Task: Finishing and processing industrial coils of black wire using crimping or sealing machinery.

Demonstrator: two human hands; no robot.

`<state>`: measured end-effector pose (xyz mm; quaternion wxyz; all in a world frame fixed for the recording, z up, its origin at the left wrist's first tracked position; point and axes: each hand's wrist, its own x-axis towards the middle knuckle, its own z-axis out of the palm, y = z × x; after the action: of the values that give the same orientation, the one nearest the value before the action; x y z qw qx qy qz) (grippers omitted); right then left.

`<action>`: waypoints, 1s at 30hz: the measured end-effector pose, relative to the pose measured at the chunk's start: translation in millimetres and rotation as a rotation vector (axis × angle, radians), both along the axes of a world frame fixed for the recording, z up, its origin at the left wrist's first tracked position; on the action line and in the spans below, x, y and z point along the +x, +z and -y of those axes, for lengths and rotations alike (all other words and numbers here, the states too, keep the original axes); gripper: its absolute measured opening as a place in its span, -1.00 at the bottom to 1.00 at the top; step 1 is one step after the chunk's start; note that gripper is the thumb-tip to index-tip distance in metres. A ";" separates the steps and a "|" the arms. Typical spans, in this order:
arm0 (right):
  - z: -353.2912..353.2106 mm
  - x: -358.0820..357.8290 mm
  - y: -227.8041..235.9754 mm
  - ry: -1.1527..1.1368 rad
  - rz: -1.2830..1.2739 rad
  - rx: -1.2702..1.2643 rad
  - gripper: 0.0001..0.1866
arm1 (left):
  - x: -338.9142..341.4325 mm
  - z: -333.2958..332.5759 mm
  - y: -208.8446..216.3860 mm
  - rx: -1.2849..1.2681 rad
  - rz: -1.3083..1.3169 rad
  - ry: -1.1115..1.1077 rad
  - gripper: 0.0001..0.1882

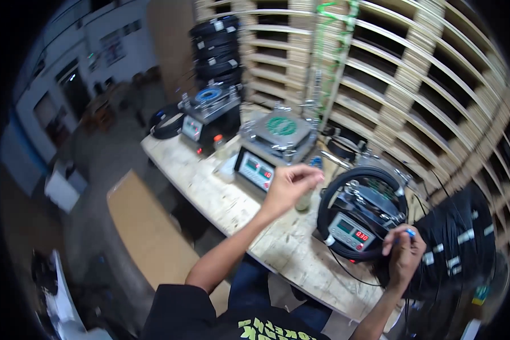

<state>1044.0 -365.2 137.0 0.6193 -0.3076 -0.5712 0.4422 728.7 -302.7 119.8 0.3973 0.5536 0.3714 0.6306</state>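
In a pinch, the fingers of my left hand (289, 191) are pressed together above the workbench; whether something small sits between them I cannot make out. My right hand (404, 254) is closed with its fingertips around a small blue piece (410, 232). Just left of the right hand, a coil of black cable (323, 211) rings a machine with a metal top plate and a lit display panel (351, 232). Behind my left hand stands a second such machine (256, 169), with a green mark on its plate. A small jar (304, 202) stands below the left fingertips.
Stacked black coils (453, 243) bound with white tape crowd the right side. Wooden pallets (374, 85) rise behind the workbench (209, 207). Farther left are a third machine (209, 116), an orange-capped bottle (219, 141) and more stacked coils (216, 51). A brown board (153, 226) lies left of the bench.
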 end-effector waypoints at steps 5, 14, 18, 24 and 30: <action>-12.3 9.4 1.9 0.049 0.035 0.028 -0.72 | -153.7 -45.0 -55.4 -0.146 -0.130 0.456 -0.81; -21.6 -3.2 9.6 0.008 0.104 0.025 -0.71 | -322.7 -119.8 -186.9 -0.370 -0.500 0.737 -0.82; -22.2 0.3 19.9 -0.076 0.162 0.021 -0.71 | -302.0 -141.5 -191.3 -0.476 -0.714 0.706 -0.87; -32.2 -5.6 43.7 -0.162 0.307 0.092 -0.73 | -324.3 -160.2 -216.4 -0.322 -0.882 0.635 -0.84; -53.9 -23.1 63.2 -0.207 0.460 -0.050 -0.81 | -309.9 -137.1 -175.8 0.022 -0.541 1.037 -0.75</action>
<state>1020.8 -311.3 200.3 0.5073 -0.4720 -0.6515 0.3089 418.8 -165.7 -56.0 -0.0779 0.4451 0.6755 0.5827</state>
